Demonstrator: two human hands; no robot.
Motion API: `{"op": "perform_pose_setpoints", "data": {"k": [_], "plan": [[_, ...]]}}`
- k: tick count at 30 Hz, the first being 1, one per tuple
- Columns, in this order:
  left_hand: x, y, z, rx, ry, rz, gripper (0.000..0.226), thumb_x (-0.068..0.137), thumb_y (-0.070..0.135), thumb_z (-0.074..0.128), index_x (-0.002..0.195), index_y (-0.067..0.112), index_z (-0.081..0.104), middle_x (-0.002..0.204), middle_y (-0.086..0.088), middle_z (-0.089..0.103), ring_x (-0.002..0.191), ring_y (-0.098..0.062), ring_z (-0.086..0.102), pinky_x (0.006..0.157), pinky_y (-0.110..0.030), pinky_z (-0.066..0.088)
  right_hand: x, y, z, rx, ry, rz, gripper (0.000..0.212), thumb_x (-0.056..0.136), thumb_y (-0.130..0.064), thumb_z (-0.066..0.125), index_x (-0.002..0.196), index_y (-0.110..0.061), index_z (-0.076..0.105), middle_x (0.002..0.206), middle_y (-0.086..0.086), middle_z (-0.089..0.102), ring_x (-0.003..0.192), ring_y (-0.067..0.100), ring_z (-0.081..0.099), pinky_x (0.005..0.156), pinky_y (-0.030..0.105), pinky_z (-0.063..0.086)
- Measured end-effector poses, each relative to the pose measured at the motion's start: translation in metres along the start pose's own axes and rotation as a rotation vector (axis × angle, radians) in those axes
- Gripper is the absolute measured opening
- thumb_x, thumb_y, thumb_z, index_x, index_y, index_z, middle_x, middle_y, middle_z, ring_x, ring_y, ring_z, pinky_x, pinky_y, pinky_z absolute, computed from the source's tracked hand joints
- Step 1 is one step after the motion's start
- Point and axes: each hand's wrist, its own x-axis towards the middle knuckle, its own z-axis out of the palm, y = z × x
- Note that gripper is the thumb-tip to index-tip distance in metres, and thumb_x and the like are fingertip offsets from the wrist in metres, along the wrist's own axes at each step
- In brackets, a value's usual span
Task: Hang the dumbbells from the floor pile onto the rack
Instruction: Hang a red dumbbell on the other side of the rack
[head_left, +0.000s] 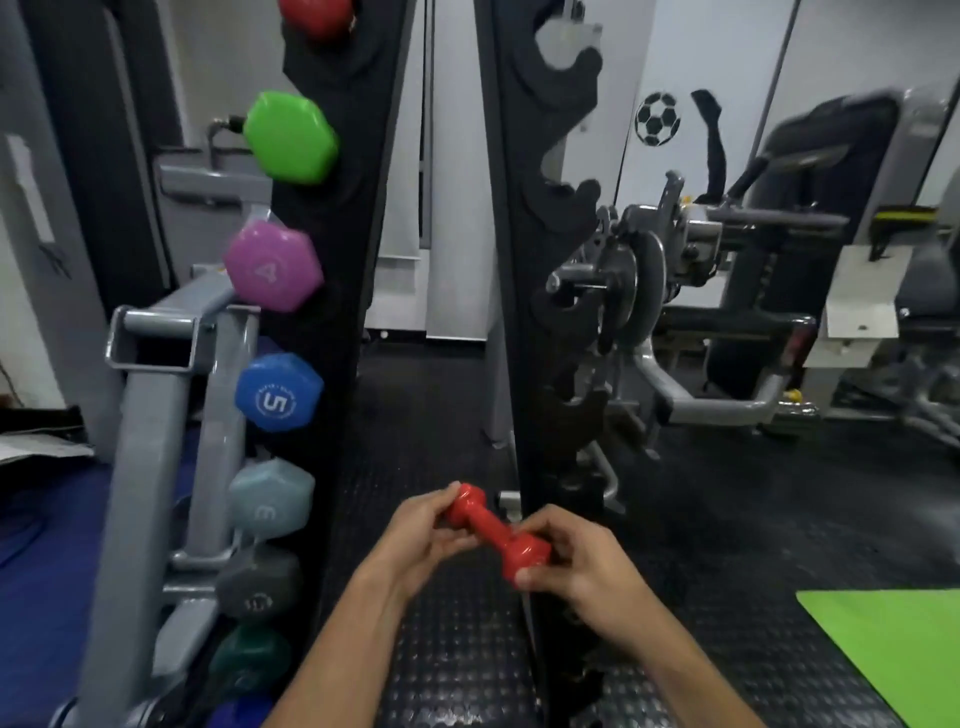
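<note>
Head view shows a small glossy red vinyl-coated dumbbell (496, 535) held low in front of the body, above the black studded rubber floor (452, 670) and tilted so its far end sits up-left and its near end down-right. The left hand (426, 535) grips the upper-left head, its fingers (441, 501) curled over it, while the right hand (576, 566) pinches the lower-right head between thumb and curled fingers; neither hand is spread. Both forearms reach forward from the bottom of the frame, wrists roughly level, with the weight just beside the lower part of the tall black two-post rack (524, 312). This looks like the carry step: the piece is lifted but not yet hung. The rack's right post shows empty hooked cradles, and the left post carries hexagonal heads of a green dumbbell (288, 137), a purple dumbbell (272, 266), a blue dumbbell (278, 392) and paler and darker ones below, with another red head at the top. The next move probably calls for raising the weight, levelling it, and seating its handle in a free cradle pair; which one cannot be told. A grey steel frame (150, 441) stands to the left.
</note>
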Motion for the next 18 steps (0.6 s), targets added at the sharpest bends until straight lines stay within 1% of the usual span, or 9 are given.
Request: {"op": "perform_pose_setpoints", "data": {"k": [3, 6, 9, 11, 12, 13, 16, 18], "plan": [[-0.014, 0.042, 0.019, 0.030, -0.036, 0.085, 0.036, 0.104, 0.026, 0.058, 0.108, -0.007, 0.073, 0.103, -0.024, 0.069, 0.088, -0.029, 0.073, 0.066, -0.033, 0.063, 0.001, -0.049, -0.017, 0.012, 0.006, -0.047, 0.033, 0.080, -0.006, 0.085, 0.109, -0.017, 0.072, 0.106, 0.005, 0.077, 0.101, 0.022, 0.073, 0.093, 0.038, 0.058], [-0.029, 0.080, 0.036, 0.060, -0.042, 0.162, 0.040, 0.103, 0.030, 0.058, 0.107, -0.007, 0.071, 0.094, -0.020, 0.072, 0.080, -0.023, 0.075, 0.064, -0.031, 0.062, 0.003, -0.093, -0.028, -0.026, 0.011, -0.104, 0.034, 0.082, -0.002, 0.083, 0.111, -0.017, 0.072, 0.107, 0.001, 0.078, 0.102, 0.016, 0.074, 0.092, 0.033, 0.059], [-0.046, 0.118, 0.052, 0.103, -0.059, 0.254, 0.046, 0.102, 0.035, 0.059, 0.114, -0.008, 0.070, 0.101, -0.022, 0.072, 0.083, -0.026, 0.074, 0.066, -0.034, 0.063, 0.004, -0.130, -0.038, -0.052, 0.085, -0.181, 0.035, 0.080, 0.001, 0.083, 0.109, -0.016, 0.073, 0.105, 0.002, 0.079, 0.101, 0.016, 0.075, 0.092, 0.033, 0.058], [-0.058, 0.142, 0.062, 0.154, -0.097, 0.329, 0.048, 0.099, 0.042, 0.061, 0.114, -0.002, 0.073, 0.104, -0.020, 0.076, 0.084, -0.032, 0.075, 0.075, -0.044, 0.064, 0.002, -0.152, -0.045, -0.023, 0.141, -0.249, 0.034, 0.080, -0.002, 0.084, 0.109, -0.016, 0.072, 0.103, 0.005, 0.078, 0.100, 0.020, 0.075, 0.092, 0.037, 0.059], [-0.064, 0.154, 0.069, 0.190, -0.110, 0.367, 0.050, 0.098, 0.047, 0.061, 0.113, 0.002, 0.075, 0.105, -0.018, 0.077, 0.086, -0.034, 0.076, 0.081, -0.049, 0.064, 0.000, -0.163, -0.048, 0.004, 0.173, -0.280, 0.033, 0.080, -0.002, 0.084, 0.109, -0.015, 0.072, 0.103, 0.007, 0.078, 0.100, 0.022, 0.075, 0.092, 0.038, 0.059], [-0.070, 0.167, 0.077, 0.231, -0.111, 0.415, 0.051, 0.098, 0.051, 0.060, 0.114, 0.005, 0.075, 0.106, -0.016, 0.078, 0.091, -0.034, 0.076, 0.085, -0.051, 0.063, -0.002, -0.174, -0.052, 0.039, 0.206, -0.308, 0.033, 0.081, -0.001, 0.083, 0.108, -0.015, 0.072, 0.102, 0.008, 0.078, 0.099, 0.024, 0.075, 0.090, 0.037, 0.059], [-0.082, 0.204, 0.105, 0.296, -0.057, 0.596, 0.053, 0.100, 0.056, 0.052, 0.116, 0.010, 0.073, 0.111, -0.015, 0.077, 0.105, -0.026, 0.074, 0.090, -0.047, 0.061, -0.009, -0.210, -0.061, 0.103, 0.298, -0.383, 0.032, 0.081, 0.000, 0.080, 0.108, -0.013, 0.070, 0.100, 0.010, 0.079, 0.098, 0.025, 0.075, 0.083, 0.031, 0.059], [-0.086, 0.229, 0.125, 0.278, -0.016, 0.687, 0.058, 0.103, 0.059, 0.045, 0.126, 0.011, 0.068, 0.122, -0.012, 0.073, 0.118, -0.024, 0.068, 0.104, -0.047, 0.053, -0.010, -0.234, -0.065, 0.117, 0.356, -0.430, 0.032, 0.082, 0.002, 0.078, 0.109, -0.013, 0.070, 0.101, 0.010, 0.078, 0.098, 0.024, 0.075, 0.082, 0.030, 0.059]]}}
